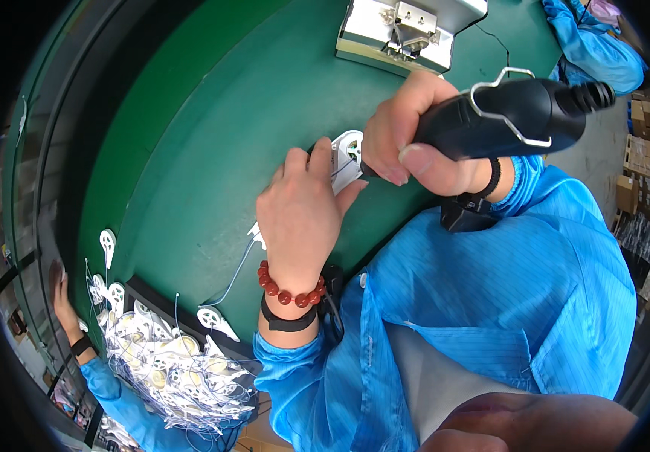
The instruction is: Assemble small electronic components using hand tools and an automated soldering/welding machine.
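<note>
My right hand point(408, 135) is wrapped round a black electric screwdriver point(517, 117) with a wire hanging loop on its body. Its tip points down at a white teardrop-shaped plastic part point(348, 143) on the green table; the exact contact point is hidden by my fingers. My left hand point(299, 215) grips that same part, thumb and fingers about its edges, and covers much of it. A thin grey-blue wire trails from a white end below the left palm toward the near left.
A tray point(144, 290) heaped with similar white wired parts point(182, 369) stands at the near left, with a few lying by its rim. A silver-and-white fixture point(408, 34) stands at the far side of the green table point(212, 166). Other people's blue sleeves point(596, 49) show left and right.
</note>
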Demonstrator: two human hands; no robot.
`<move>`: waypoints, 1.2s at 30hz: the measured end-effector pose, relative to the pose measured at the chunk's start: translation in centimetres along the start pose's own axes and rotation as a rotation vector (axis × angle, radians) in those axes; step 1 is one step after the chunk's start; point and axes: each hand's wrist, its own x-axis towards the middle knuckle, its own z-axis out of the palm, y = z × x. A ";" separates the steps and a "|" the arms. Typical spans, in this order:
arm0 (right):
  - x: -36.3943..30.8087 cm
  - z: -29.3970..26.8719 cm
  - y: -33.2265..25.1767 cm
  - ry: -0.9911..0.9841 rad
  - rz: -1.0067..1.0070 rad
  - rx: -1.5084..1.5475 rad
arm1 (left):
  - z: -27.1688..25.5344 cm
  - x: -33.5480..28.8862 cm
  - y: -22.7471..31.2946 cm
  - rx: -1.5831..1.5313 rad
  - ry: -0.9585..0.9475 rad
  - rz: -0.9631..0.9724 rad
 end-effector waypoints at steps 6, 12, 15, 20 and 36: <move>0.3 -0.9 0.6 -0.215 -0.142 -0.189 | -0.2 0.4 -0.3 0.000 0.022 0.031; 0.0 -0.9 0.8 -0.193 -0.156 -0.142 | 0.1 0.3 0.1 0.009 0.011 0.035; 0.2 -0.6 0.5 -0.149 -0.159 -0.142 | 0.3 -0.1 0.1 0.011 0.037 0.023; 2.9 -4.0 -4.0 -0.128 -0.362 -0.037 | 0.1 0.3 1.4 -0.095 0.053 0.134; 7.2 -6.7 -4.5 0.237 -0.421 -0.197 | 1.2 0.9 0.3 -0.209 0.099 0.127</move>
